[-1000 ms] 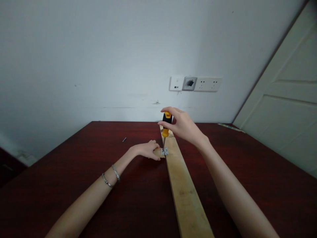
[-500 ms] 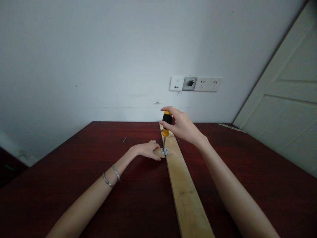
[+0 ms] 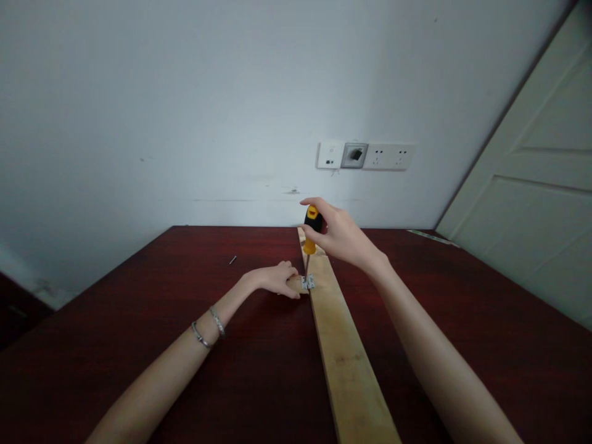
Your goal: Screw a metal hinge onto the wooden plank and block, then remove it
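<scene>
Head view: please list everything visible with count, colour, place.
wall: 1, whitish, behind
table: 1, dark red, by wall
plank: 1, pale, on table
block: 1, pale, left of plank
hinge: 1, silvery, across block and plank
screwdriver: 1, yellow-black, tip at hinge
metal pin: 1, grey, on table
outlet row: 1, white-grey, on wall
door: 1, pale, right
strip: 1, pale, back right
bracelets: 2, silvery, left forearm
left hand: 1, bare, holding block
right hand: 1, bare, holding screwdriver
</scene>
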Demonstrator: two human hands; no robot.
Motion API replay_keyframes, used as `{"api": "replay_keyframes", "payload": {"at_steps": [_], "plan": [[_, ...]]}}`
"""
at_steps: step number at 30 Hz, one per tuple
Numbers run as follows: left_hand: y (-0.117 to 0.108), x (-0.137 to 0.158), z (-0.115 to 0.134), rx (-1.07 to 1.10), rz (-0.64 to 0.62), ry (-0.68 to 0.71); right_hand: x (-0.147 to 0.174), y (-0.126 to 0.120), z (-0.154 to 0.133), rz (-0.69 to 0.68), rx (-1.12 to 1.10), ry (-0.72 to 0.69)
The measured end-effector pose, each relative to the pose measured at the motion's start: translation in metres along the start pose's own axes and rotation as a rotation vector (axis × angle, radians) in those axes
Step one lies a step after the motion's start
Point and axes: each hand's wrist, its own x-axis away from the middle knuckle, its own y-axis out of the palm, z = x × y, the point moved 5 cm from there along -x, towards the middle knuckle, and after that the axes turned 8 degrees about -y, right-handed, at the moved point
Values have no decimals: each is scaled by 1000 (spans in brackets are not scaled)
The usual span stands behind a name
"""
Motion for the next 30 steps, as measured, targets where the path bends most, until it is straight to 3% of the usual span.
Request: {"api": "replay_keyframes", "payload": {"at_steps": [30], "plan": [[1, 0, -3, 63, 1, -34, 0, -5, 6, 106, -10, -18]]}}
